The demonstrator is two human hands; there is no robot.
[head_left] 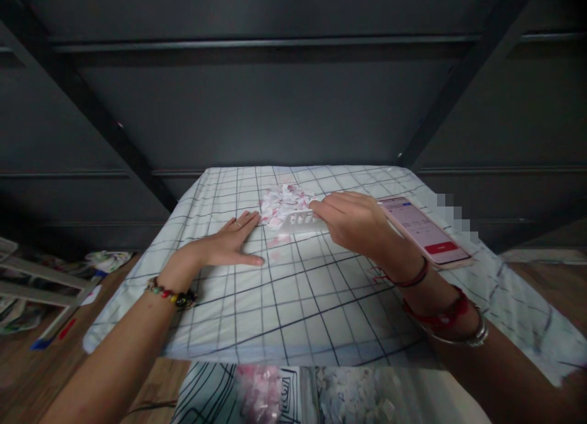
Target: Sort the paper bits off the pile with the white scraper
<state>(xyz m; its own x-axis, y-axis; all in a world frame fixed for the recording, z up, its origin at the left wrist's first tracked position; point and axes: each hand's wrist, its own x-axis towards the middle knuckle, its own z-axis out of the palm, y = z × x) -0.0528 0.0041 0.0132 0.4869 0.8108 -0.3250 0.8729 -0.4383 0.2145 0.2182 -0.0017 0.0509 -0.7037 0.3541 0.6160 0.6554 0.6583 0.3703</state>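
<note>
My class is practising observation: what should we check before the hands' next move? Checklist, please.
1. White slotted piece held: ok, by the right hand.
2. Left hand free: ok, spread over the checked cloth.
3. Phone apart from scrap pile: ok.
4. Left hand clear of scrap pile: cannot tell; too close.
5. Nothing loose outside the scrap pile: cannot tell; pink patches in front are blurred.

the cloth [293, 296] is dark-gridded white, the scraps [285, 200] pink-and-white.
</note>
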